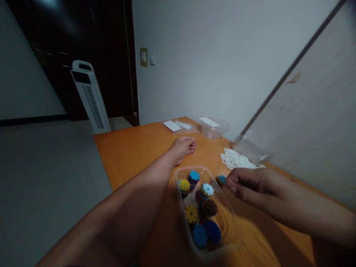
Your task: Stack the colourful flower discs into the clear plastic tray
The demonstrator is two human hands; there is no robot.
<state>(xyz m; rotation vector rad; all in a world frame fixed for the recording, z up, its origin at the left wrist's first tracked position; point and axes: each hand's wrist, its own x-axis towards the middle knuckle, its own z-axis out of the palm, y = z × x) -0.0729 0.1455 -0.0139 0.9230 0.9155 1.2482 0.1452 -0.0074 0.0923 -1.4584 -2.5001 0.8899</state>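
Reaching in from the right side, the right hand (250, 185) hovers low over the orange floor mat (133, 152) with its fingers curled together. A small blue toothed disc (221, 180) sits right at its fingertips, just outside the wall of a clear plastic container (232, 226). The fingers are closed and touch the disc or are very close to it, but I cannot tell if they really pinch it, because the picture is blurred there.

Just to the left of this hand, the clear container lies on the mat and holds more toothed discs: a yellow one (191, 214), a white-and-blue one (207, 190), several blue ones (200, 235) and a dark brown one (210, 207). Some of them are stacked.

Beyond the hand, a little further from the person, a pile of small white flat pieces (235, 160) lies on the mat, and a clear plastic bag or tray (250, 148) lies at its far edge. Well beyond that stand an empty clear tub (213, 128) and a flat lid (180, 127) with a white label.

To the left of the container, the bare leg of the person stretches over the mat, with the foot (183, 146) resting on it. The left hand is not seen.
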